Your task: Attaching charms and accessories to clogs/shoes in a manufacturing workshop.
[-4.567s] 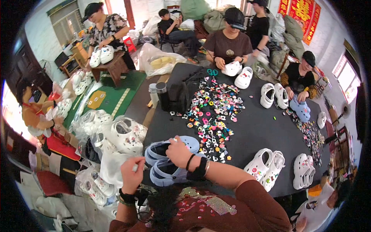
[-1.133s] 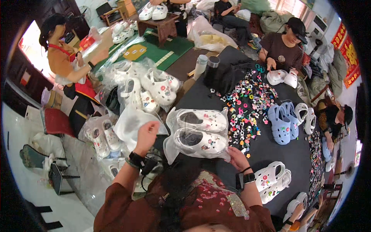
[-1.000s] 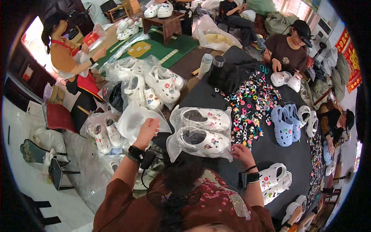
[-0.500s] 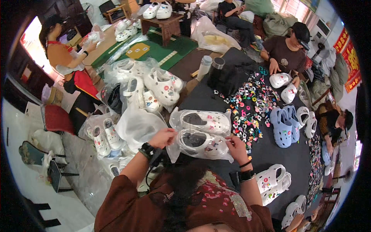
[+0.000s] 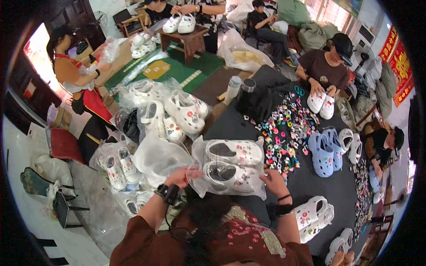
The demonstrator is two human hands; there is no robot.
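Black table [image 5: 328,186] strewn with colourful charms [image 5: 284,133], crowded workroom around.

A pair of white clogs [image 5: 233,166] studded with small coloured charms lies side by side inside a clear plastic bag [image 5: 202,186], toes pointing toward the person's right. The bagged pair rests at the near edge of the dark bench [image 5: 319,186]. The bag's open end seems to be at the left, though its crinkled film makes that hard to tell.
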